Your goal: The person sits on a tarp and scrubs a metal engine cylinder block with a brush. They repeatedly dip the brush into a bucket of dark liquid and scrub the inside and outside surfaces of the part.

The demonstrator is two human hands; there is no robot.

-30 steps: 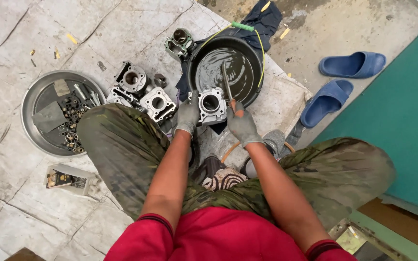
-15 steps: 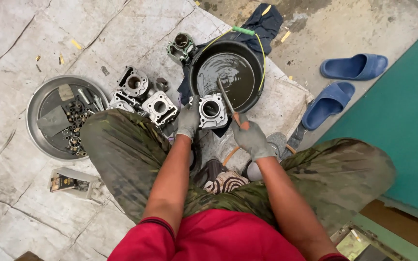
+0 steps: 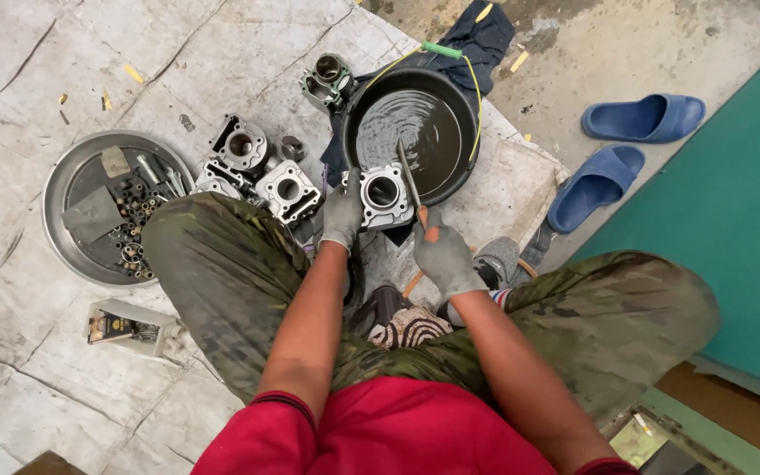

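My left hand (image 3: 342,216), in a grey glove, grips the side of a silver engine cylinder block (image 3: 386,195) held over the near rim of a black basin (image 3: 459,167) of dark liquid. My right hand (image 3: 444,258), gloved too, holds a thin knife-like scraper with an orange handle (image 3: 411,180); its blade lies across the block's right edge and points into the basin. Both arms reach out between my knees in camouflage trousers.
Three more cylinder blocks (image 3: 285,188) (image 3: 239,145) (image 3: 327,79) lie left of the basin. A round metal tray (image 3: 68,176) with several bolts and small parts sits at left, a small bottle (image 3: 129,327) below it. Blue sandals (image 3: 642,119) (image 3: 593,185) and a green mat (image 3: 732,202) at right.
My right hand and the scraper have shifted slightly along the block's edge. My left hand keeps the same hold on the block. The view has tilted a little.
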